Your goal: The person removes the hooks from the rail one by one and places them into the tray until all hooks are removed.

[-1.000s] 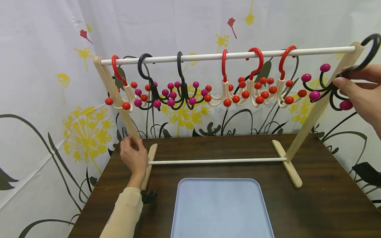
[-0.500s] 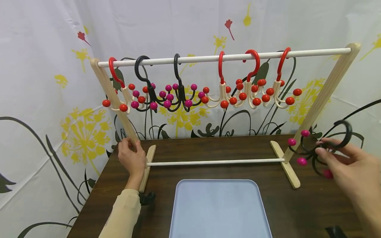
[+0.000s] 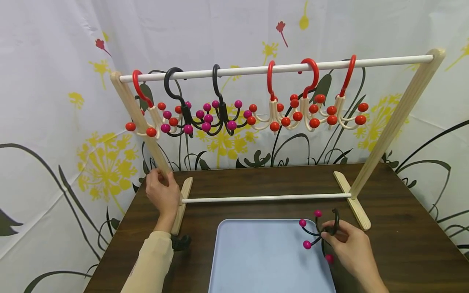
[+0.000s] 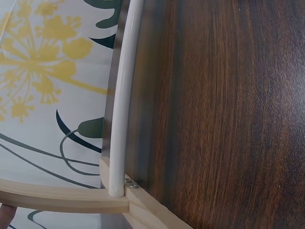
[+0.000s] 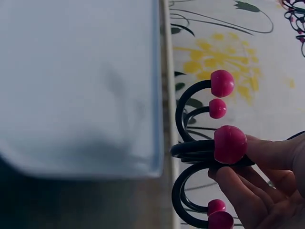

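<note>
The right hand (image 3: 351, 246), at the lower right of the frame, pinches the black hanger with magenta balls (image 3: 329, 230) near its hub, thumb and fingers together on it. The hanger is in the air at the right rim of the blue tray (image 3: 264, 252), its prongs pointing left and down; a soft shadow under it suggests that it is not resting there. The left hand (image 3: 165, 193), left of centre, has its fingers curled round the lower part of the rack's left post (image 3: 155, 152).

The pinch looks narrow, so the hanger could roll in the fingers if one ball struck the tray rim first. Its lowest ball sits close to that rim; let go here, the hanger might tip outward onto the desk (image 3: 403, 228) rather than settle inside.

Above, six hangers hang from the white top rod (image 3: 388, 62). A sideways tug by the left hand could sway the rack and set them sliding. The two black ones (image 3: 187, 114) (image 3: 222, 114) look closely crowded, as do the three red-hooked ones to their right (image 3: 305, 108), so lifting one could snag its neighbour's prongs.
</note>
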Demonstrator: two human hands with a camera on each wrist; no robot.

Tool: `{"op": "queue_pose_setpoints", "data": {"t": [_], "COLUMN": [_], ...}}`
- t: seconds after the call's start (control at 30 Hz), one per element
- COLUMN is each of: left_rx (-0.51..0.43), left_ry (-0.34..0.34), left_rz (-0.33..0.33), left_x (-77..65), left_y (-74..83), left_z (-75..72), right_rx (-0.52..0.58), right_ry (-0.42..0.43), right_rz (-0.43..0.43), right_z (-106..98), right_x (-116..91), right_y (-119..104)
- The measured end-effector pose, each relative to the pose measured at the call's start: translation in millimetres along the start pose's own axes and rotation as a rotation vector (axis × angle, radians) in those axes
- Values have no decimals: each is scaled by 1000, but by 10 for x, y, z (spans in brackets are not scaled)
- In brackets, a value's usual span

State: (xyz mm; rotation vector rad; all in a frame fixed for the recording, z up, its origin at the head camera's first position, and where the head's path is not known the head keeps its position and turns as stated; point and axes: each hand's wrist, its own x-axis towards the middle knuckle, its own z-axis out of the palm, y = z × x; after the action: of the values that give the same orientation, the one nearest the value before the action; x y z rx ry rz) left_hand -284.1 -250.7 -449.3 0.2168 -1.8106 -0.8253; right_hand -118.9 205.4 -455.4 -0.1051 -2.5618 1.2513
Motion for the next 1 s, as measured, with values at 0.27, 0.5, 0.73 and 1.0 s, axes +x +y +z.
{"op": "queue_pose_setpoints", "data": {"t": [0.27, 0.5, 0.73, 1.0], "left_rx": [-7, -5, -3, 0], "left_ry": [-2, 0, -3, -18], "left_rz": [5, -1, 2, -5], "left_x": [-2, -4, 0, -4], "left_y": [12, 4, -19, -27], "left_z": [-10, -2, 11, 5], "right_rx": [20, 19, 10, 23], "right_ry": [-29, -11, 1, 2], "right_rz": [42, 62, 87, 85], "right_z": [306, 484, 561, 554], "right_x": [-66, -23, 3, -39], "right_y": [21, -15, -31, -44]}}
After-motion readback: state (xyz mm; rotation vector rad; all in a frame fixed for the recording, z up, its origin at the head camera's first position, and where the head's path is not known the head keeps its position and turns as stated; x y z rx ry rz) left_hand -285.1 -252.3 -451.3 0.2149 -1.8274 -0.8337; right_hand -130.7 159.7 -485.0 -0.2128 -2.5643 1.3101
